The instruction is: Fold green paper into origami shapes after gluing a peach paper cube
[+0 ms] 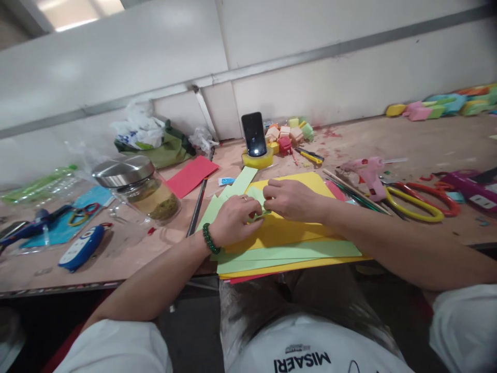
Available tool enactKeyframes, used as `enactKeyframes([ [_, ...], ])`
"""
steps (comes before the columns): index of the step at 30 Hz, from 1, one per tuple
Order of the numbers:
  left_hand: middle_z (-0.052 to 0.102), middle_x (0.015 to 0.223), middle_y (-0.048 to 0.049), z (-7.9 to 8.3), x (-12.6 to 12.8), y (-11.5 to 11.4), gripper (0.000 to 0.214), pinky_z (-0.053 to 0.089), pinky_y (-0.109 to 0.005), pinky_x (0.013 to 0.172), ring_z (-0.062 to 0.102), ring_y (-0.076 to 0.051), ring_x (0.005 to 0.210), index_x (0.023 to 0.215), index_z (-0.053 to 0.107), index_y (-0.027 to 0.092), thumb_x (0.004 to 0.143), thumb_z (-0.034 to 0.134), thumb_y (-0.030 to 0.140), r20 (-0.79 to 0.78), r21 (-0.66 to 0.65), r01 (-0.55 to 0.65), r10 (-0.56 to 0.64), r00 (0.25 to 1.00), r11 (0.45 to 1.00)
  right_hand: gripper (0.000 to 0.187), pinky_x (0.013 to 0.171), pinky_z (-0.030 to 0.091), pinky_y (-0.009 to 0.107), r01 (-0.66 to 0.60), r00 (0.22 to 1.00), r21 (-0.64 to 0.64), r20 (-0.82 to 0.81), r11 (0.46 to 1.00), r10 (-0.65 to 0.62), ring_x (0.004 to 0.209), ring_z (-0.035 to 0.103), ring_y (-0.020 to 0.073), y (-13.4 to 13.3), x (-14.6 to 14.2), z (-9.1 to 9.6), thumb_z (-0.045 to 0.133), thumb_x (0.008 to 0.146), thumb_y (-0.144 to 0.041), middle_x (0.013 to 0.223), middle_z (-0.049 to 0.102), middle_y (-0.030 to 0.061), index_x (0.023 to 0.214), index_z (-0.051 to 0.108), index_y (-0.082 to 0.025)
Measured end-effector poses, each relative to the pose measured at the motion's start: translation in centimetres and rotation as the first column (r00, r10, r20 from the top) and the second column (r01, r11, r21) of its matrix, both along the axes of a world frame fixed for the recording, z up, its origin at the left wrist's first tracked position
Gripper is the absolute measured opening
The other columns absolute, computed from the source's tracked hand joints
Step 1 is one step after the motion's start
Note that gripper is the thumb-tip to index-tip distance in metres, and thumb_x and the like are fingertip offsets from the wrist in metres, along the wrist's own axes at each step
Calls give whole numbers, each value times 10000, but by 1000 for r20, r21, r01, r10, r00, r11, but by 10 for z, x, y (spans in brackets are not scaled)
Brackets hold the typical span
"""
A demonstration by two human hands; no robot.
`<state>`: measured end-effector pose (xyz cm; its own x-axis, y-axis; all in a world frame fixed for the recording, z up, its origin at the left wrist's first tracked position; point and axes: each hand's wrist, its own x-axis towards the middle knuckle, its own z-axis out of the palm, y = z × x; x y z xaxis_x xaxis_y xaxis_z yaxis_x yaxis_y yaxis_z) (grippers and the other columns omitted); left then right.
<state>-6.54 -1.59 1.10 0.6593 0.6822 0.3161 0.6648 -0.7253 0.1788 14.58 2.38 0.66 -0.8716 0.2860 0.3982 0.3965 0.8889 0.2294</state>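
Observation:
My left hand [237, 218], with a green bead bracelet at its wrist, has its fingers curled in on a small piece of light green paper [256, 196]. From the right, my right hand [289, 199] pinches the same piece, fingertips close to those of the left. Much of the piece is hidden by the fingers. Beneath both hands lies a stack of yellow paper [272, 235] and light green sheets [295, 252] at the table's front edge. Light green strips [243, 180] stick out past my left hand.
Behind the stack, a phone [254, 134] leans upright on a yellow tape roll [258, 158]. A lidded glass jar [143, 189], red paper [193, 175] and a blue-white device [83, 247] are on the left. A pink glue gun [370, 173] and scissors [415, 204] lie right.

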Motion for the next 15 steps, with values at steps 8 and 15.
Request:
enactKeyframes([
  [8, 674, 1023, -85, 4, -18, 24, 198, 367, -404, 907, 578, -239, 974, 990, 682, 203, 855, 587, 313, -156, 83, 127, -113, 981, 988, 173, 589, 284, 257, 140, 988, -326, -14, 935, -153, 698, 517, 140, 13, 12, 3, 521, 719, -53, 833, 630, 46, 778, 633, -171],
  [15, 680, 875, -67, -8, -15, 29, 169, 435, -291, 739, 611, -176, 796, 845, 686, 164, 822, 520, 178, -37, -226, 99, -110, 993, 969, 251, 587, 299, 258, 323, 945, -463, 211, 825, -251, 809, 590, 196, -1, 10, 19, 631, 685, -187, 919, 674, 55, 926, 699, -210],
])
